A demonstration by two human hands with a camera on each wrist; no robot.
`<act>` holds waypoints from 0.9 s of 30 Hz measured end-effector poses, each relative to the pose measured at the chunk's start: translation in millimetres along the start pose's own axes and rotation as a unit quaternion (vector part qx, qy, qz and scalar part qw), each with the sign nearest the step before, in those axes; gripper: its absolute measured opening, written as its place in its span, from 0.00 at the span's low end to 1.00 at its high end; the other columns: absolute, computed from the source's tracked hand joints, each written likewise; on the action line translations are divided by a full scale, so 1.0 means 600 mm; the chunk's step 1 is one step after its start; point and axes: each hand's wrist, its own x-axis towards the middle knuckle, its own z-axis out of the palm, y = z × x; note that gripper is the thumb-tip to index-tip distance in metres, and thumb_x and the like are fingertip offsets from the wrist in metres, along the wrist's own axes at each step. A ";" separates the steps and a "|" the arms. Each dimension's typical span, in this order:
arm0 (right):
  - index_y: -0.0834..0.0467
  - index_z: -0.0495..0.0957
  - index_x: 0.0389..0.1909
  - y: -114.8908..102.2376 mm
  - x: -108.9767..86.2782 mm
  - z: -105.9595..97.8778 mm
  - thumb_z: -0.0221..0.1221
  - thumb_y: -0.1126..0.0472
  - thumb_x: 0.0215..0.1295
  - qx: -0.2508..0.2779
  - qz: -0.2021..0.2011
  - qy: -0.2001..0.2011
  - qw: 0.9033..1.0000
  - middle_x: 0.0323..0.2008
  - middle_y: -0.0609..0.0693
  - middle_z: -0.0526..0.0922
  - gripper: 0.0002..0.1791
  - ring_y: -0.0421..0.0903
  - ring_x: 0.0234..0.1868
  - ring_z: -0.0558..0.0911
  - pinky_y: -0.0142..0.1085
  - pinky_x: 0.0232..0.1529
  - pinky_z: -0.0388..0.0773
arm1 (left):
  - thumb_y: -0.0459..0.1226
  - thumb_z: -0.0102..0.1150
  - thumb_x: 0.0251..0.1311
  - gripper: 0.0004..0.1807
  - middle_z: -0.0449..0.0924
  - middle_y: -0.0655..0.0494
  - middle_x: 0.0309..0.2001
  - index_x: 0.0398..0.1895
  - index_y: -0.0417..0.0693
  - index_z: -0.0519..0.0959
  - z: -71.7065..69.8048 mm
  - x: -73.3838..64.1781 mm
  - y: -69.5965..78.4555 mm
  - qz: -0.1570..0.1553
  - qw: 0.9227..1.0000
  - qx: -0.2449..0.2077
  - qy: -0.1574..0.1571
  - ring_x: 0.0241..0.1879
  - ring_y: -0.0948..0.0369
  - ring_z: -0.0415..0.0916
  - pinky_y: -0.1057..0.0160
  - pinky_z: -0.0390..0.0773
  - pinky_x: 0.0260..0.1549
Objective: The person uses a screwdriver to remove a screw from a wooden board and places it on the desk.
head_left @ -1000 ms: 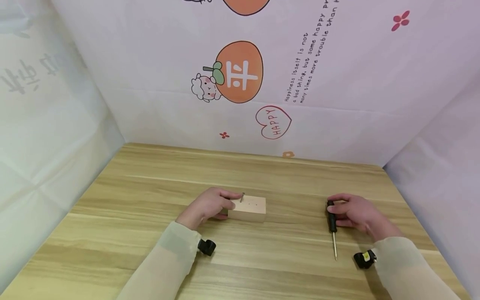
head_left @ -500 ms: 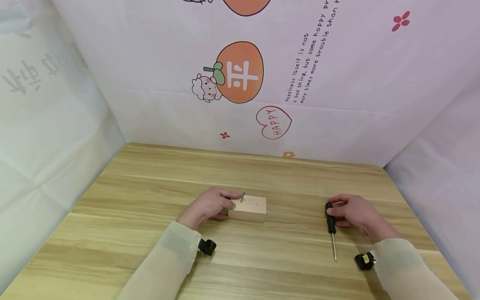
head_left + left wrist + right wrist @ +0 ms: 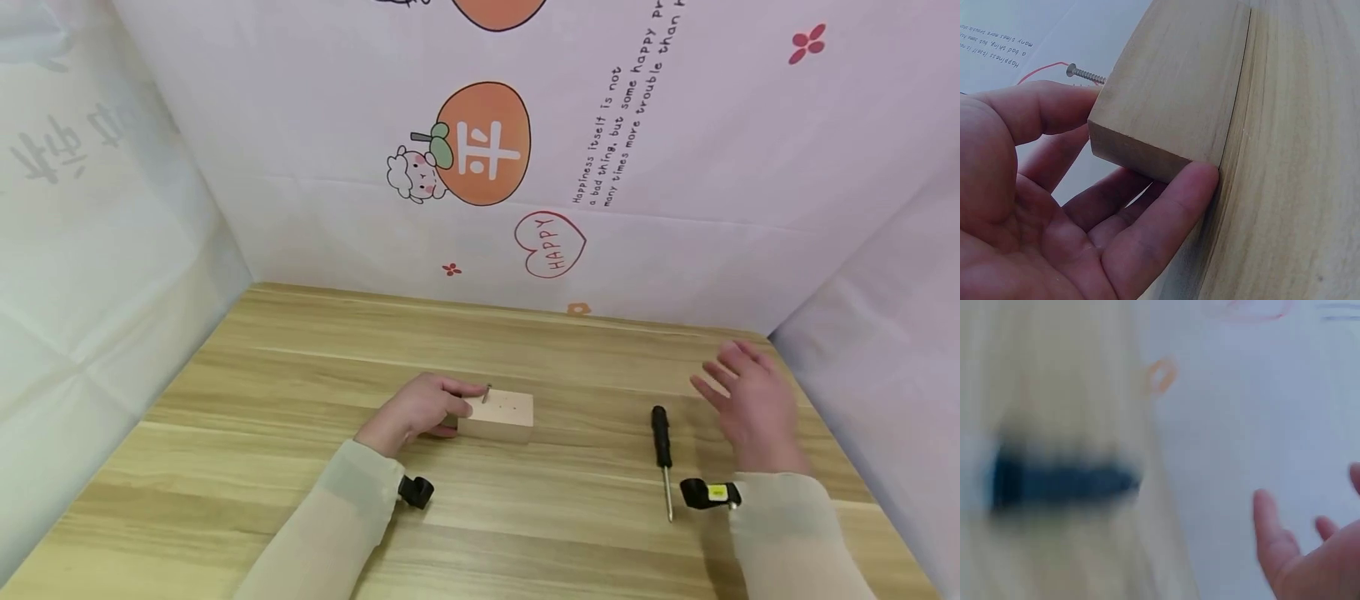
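Note:
My left hand (image 3: 420, 406) grips the left end of a pale wooden block (image 3: 504, 417) that lies on the table. In the left wrist view, fingers and thumb pinch the end of the block (image 3: 1166, 81). A metal screw (image 3: 1085, 74) stands partway out of its top face, beside the hand; small holes show further right on that face. A screwdriver (image 3: 662, 437) with a black handle lies on the table, its steel tip toward the near edge. My right hand (image 3: 757, 404) is off to its right with fingers spread, holding nothing. The right wrist view shows the screwdriver blurred.
The wood-grain table (image 3: 315, 333) meets a white printed backdrop (image 3: 337, 233) along its far edge. White sheets hang at the left and right sides. Each wrist carries a small black camera (image 3: 415, 492).
My right hand has let go of the screwdriver and moved up and right, its fingers spreading. The screwdriver stays lying on the table. My left hand and the wooden block have not moved.

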 end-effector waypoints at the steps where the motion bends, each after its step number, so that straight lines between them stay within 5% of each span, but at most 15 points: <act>1: 0.52 0.70 0.59 0.000 -0.006 0.012 0.66 0.63 0.66 0.068 0.004 -0.022 0.997 0.47 0.49 0.75 0.23 0.49 0.47 0.78 0.47 0.49 0.80 | 0.31 0.63 0.63 0.21 0.74 0.54 0.64 0.59 0.54 0.83 -0.001 0.000 0.000 0.000 1.000 -0.001 0.000 0.64 0.48 0.68 0.52 0.81 0.44; 4: 0.51 0.72 0.56 0.021 -0.027 0.055 0.61 0.63 0.71 0.146 0.050 -0.109 0.982 0.49 0.50 0.77 0.16 0.52 0.57 0.73 0.54 0.61 0.69 | 0.31 0.63 0.63 0.21 0.74 0.54 0.64 0.58 0.54 0.83 -0.002 0.000 0.001 -0.001 1.000 -0.001 0.002 0.64 0.48 0.68 0.53 0.81 0.44; 7: 0.49 0.65 0.67 0.075 -0.050 0.102 0.54 0.58 0.76 0.076 0.081 -0.185 0.976 0.65 0.52 0.65 0.22 0.57 0.69 0.59 0.56 0.68 0.57 | 0.31 0.64 0.62 0.20 0.75 0.53 0.64 0.57 0.55 0.84 -0.004 0.000 0.000 0.001 1.000 0.002 0.003 0.62 0.49 0.69 0.53 0.82 0.43; 10: 0.51 0.52 0.77 0.131 -0.072 0.139 0.52 0.57 0.78 -0.017 0.089 -0.236 0.968 0.74 0.56 0.48 0.31 0.62 0.73 0.51 0.60 0.66 0.57 | 0.31 0.64 0.61 0.20 0.75 0.53 0.63 0.56 0.55 0.85 -0.003 0.001 -0.002 0.004 1.000 0.003 0.003 0.61 0.49 0.71 0.53 0.82 0.42; 19: 0.58 0.56 0.77 0.192 -0.089 0.175 0.60 0.64 0.72 -0.172 0.068 -0.256 0.949 0.76 0.57 0.50 0.36 0.62 0.71 0.58 0.60 0.56 0.72 | 0.30 0.64 0.61 0.21 0.75 0.52 0.63 0.56 0.56 0.85 0.004 0.005 -0.001 -0.002 1.000 -0.002 0.003 0.61 0.49 0.71 0.52 0.81 0.43; 27: 0.57 0.67 0.72 0.218 -0.092 0.186 0.69 0.64 0.62 -0.249 0.049 -0.243 0.936 0.72 0.57 0.61 0.37 0.59 0.64 0.71 0.50 0.50 0.79 | 0.30 0.65 0.60 0.20 0.75 0.51 0.63 0.54 0.57 0.86 0.005 0.004 -0.003 -0.004 1.000 0.003 0.020 0.54 0.51 0.75 0.53 0.82 0.40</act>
